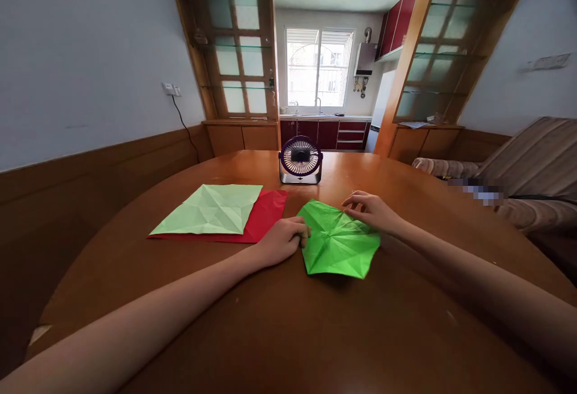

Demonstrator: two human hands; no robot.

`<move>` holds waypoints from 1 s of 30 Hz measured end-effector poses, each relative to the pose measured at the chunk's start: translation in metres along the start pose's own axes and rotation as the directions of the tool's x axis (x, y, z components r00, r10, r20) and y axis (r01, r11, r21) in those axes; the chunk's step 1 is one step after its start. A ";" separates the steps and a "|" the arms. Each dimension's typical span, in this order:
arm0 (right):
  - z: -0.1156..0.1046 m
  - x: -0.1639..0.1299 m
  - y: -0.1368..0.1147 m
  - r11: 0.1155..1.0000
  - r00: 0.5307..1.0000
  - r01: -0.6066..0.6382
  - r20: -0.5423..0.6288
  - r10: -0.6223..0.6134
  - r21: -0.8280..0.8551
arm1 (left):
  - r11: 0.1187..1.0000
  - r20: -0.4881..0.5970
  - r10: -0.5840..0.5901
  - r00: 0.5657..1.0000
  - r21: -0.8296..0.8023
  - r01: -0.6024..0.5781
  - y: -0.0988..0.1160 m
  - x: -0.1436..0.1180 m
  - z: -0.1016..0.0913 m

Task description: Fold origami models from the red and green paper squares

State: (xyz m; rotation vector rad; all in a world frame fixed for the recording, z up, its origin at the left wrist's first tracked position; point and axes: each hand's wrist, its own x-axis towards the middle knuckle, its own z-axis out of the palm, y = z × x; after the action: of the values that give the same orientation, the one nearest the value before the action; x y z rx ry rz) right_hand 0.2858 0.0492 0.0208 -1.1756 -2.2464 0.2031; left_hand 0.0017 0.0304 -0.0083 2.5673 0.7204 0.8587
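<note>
A bright green sheet of origami paper (336,243), creased in lines that spread from its middle, lies partly raised on the table in front of me. My left hand (283,241) is closed at its left edge, fingers curled and the fingertips on the paper. At the upper right edge, my right hand (372,210) has its fingers bent, with thumb and fingers around the paper's border. To the left, a pale green creased sheet (216,209) overlaps a red sheet (269,213); neither hand holds these two.
The round wooden table (288,334) carries a small dark fan (300,158) behind the papers. A striped sofa (532,165) stands at the right. Glass-shelved cabinets (238,51) flank an opening to a kitchen with a window (318,66).
</note>
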 end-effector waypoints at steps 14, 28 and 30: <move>-0.006 0.008 -0.029 0.968 0.907 0.010 0.410 0.098 -0.252 | 0.920 0.097 -0.027 0.995 0.391 -0.013 0.016 0.001 0.000; 0.006 0.027 0.029 0.909 0.885 -0.417 0.231 0.405 0.003 | 0.990 0.234 0.038 0.971 0.125 -0.069 0.002 0.001 -0.013; 0.011 0.027 0.029 0.883 0.862 -0.459 0.291 0.415 0.099 | 0.988 0.237 0.062 0.970 0.124 -0.093 0.000 0.001 -0.014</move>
State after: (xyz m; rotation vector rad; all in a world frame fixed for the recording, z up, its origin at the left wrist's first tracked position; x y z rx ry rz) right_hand 0.2882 0.0893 0.0122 -1.6347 -2.0878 0.7543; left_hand -0.0061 0.0333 0.0027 2.7715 0.6303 0.5337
